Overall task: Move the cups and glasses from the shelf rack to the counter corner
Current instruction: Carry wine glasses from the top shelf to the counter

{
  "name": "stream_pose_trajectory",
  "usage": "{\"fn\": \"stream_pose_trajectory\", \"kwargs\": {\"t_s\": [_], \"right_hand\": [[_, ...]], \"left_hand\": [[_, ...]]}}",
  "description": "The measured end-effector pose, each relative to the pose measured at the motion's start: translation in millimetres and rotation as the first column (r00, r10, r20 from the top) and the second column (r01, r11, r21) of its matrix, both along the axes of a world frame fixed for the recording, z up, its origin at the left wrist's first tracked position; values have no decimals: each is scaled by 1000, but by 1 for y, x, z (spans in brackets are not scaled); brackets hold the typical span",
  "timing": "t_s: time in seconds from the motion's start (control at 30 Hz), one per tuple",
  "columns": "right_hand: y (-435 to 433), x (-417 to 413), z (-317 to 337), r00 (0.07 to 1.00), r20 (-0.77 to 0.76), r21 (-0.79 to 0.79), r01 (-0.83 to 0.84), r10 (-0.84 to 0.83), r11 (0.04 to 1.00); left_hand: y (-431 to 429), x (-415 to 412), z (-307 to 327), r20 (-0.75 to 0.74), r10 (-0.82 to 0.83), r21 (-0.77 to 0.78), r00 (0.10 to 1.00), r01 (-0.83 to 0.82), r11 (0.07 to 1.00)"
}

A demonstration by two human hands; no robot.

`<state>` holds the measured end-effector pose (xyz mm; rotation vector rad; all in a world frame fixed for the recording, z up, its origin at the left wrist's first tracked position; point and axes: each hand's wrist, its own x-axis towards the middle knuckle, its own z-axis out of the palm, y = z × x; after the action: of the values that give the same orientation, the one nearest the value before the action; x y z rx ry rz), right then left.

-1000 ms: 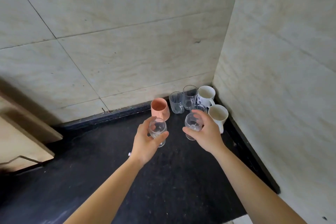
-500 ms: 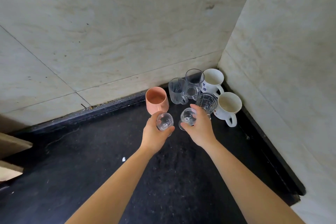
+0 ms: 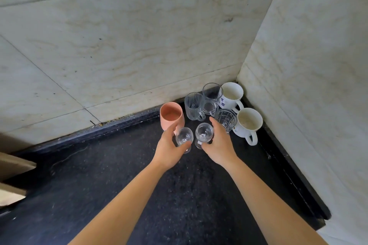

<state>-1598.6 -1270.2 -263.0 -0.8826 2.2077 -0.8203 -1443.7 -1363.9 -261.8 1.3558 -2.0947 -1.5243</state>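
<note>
Landmark: pink cup [image 3: 171, 116], standing on the black tabletop [image 3: 123, 175] at the back wall. Left hand [image 3: 169, 148] wrapped round 1 small stemmed glass [image 3: 184, 137], just in front-right of the pink cup – thumb side near or touching the cup, cannot tell. Right hand [image 3: 220, 145] closed on a 2nd stemmed glass [image 3: 203, 133], right of the 1st; both low, feet likely at or close to the tabletop.

Risks, my read: the 2 bowls sit close – set-down could clink or chip them. Left knuckles may nudge the pink cup. Right fingers are beside the cut-pattern tumbler [image 3: 226, 119]; pulling back could tip it into the front white mug [image 3: 249, 123]. Thin stems topple easily on release.

Contents: pink cup empty. Right of it, ribbed glass mug [image 3: 194, 106] empty, clear mug [image 3: 212, 98] empty, tumbler empty. Both stemmed glasses empty. Back white mug [image 3: 232, 94] and front mug – stained inside, no liquid seen.
</note>
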Motion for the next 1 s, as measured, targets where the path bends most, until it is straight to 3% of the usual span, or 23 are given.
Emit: {"fn": "stream_pose_trajectory", "kwargs": {"t_s": [0.13,0.27,0.43,0.6,0.67,0.77,0.87,1.0], "right_hand": [[-3,-8,51,994,-89,-34,-64,61,997],[-22,-6,132,962,-263,-212,-126,68,969],[-45,19,241,826,-552,-369,-365,115,855],[-45,87,285,742,-650,-498,-578,163,646],[-41,131,281,718,-656,-526,-657,234,540],[-28,214,265,650,-646,-530,-760,401,377],[4,307,256,488,-680,-480,-860,548,170],[78,428,270,304,-719,-453,-887,625,-90]], "left_hand": [[-16,15,50,26,-3,-133,1000,6,991],[-37,40,133,-1,50,-379,999,-47,924],[-38,92,237,-85,176,-706,981,-184,683],[34,184,288,-18,417,-878,909,-213,428],[83,232,287,11,550,-885,835,-248,394],[172,306,279,50,759,-885,649,-323,334],[266,377,279,43,895,-896,444,-378,230],[388,459,296,25,986,-922,165,-378,87]]}}
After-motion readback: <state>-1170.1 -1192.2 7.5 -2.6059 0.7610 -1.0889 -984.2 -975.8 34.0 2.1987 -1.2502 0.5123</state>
